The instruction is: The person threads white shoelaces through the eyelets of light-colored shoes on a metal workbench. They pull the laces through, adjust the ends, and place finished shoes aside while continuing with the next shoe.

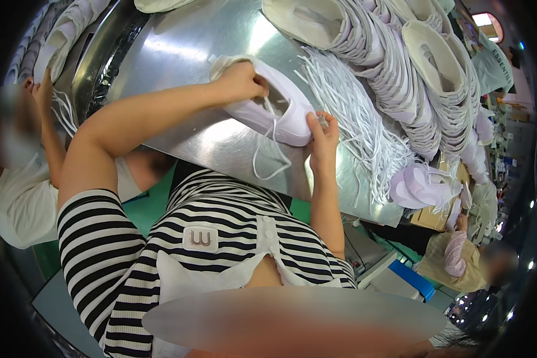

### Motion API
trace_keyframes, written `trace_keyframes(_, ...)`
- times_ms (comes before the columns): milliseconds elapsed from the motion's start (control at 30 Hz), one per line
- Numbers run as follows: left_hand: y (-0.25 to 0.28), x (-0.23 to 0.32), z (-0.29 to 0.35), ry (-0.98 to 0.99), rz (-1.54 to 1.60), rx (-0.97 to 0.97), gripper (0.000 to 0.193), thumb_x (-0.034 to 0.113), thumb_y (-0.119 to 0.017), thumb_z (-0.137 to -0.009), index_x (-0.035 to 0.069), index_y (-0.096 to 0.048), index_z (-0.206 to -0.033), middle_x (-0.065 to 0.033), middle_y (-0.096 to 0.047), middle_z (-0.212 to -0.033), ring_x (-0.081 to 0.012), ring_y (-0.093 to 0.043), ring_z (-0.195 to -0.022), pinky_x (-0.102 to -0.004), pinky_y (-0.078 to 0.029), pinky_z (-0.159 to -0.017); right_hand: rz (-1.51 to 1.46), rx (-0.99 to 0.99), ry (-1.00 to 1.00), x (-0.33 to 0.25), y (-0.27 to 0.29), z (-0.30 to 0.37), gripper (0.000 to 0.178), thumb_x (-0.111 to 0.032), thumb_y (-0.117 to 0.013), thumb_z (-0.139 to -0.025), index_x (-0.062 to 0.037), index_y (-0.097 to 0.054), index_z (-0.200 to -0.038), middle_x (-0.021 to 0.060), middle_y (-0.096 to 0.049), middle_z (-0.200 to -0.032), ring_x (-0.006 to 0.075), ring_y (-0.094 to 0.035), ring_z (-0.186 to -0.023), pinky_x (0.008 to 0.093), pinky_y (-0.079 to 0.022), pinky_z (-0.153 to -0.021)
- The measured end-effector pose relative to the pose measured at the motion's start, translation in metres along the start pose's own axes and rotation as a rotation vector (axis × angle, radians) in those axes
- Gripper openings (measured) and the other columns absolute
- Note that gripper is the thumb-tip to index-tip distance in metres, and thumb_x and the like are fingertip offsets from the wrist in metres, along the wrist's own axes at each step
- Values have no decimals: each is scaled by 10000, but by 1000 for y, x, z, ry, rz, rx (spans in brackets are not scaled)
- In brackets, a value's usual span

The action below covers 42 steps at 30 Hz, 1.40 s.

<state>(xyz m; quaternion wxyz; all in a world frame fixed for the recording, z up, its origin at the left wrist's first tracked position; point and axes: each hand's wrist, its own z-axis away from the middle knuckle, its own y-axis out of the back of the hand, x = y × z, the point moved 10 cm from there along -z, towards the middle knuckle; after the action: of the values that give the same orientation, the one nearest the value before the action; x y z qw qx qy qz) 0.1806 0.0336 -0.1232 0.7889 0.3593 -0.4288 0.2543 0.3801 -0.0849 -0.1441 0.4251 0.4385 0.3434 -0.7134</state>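
A pale white shoe (295, 122) lies tilted over the metal table in front of me, its opening facing up. My left hand (241, 82) reaches across the heel end with fingers closed at the opening, pinching a white shoelace (270, 106). Part of that lace loops out over the shoe's side and hangs below it. At the toe, my right hand (323, 134) grips the shoe between thumb and fingers. Something small and shiny shows by its fingertips, too small to name.
Loose white laces (346, 101) lie heaped to the right of the shoe. Stacked pale shoe uppers (394, 77) stand behind them, with more shoe pieces (420, 186) at the table's right corner. Co-workers sit at left (24, 197) and right (450, 256). The metal table (179, 65) has a near edge before me.
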Motion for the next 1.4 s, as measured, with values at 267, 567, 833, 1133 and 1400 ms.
trace_keyframes(267,-32,19,9,-116,128,-240,138,102,-725,-784,15,-750,-888,-57,-716,-813,-134,-644,-765,-265,-495,-735,-32,-70,2,12,-1,-3,454,-201,-756,-860,-57,-467,-1179,68,-600,-952,110,-563,-763,233,-438,-590)
trace_keyframes(567,72,53,52,-520,-526,440,130,137,-660,-812,30,-675,-885,-115,-678,-882,-275,-655,-849,-362,-511,-722,-175,36,48,-3,17,10,451,-170,-744,-859,-61,-450,-1183,85,-584,-1007,135,-578,-820,256,-482,-630)
trace_keyframes(833,336,-42,150,-51,-964,1102,148,169,-640,-892,25,-675,-898,-135,-676,-857,-259,-655,-775,-370,-500,-711,-168,18,50,-9,42,7,403,-193,-747,-852,-89,-498,-1151,-9,-583,-811,40,-488,-632,212,-320,-500)
trace_keyframes(1133,7,161,123,-793,-54,-147,57,35,-651,-874,-14,-627,-890,-120,-642,-1172,-188,-554,-1121,-316,-424,-948,893,262,517,-50,39,11,539,-475,-627,-888,-15,-572,-1164,178,-665,-1001,341,-643,-917,436,-501,-763)
trace_keyframes(1400,-18,156,72,-772,-274,118,65,51,-678,-850,21,-654,-902,-105,-628,-1229,-242,-559,-1148,-351,-419,-979,228,59,469,-62,42,16,294,-196,-765,-828,-17,-676,-1045,53,-669,-960,130,-595,-825,275,-479,-704)
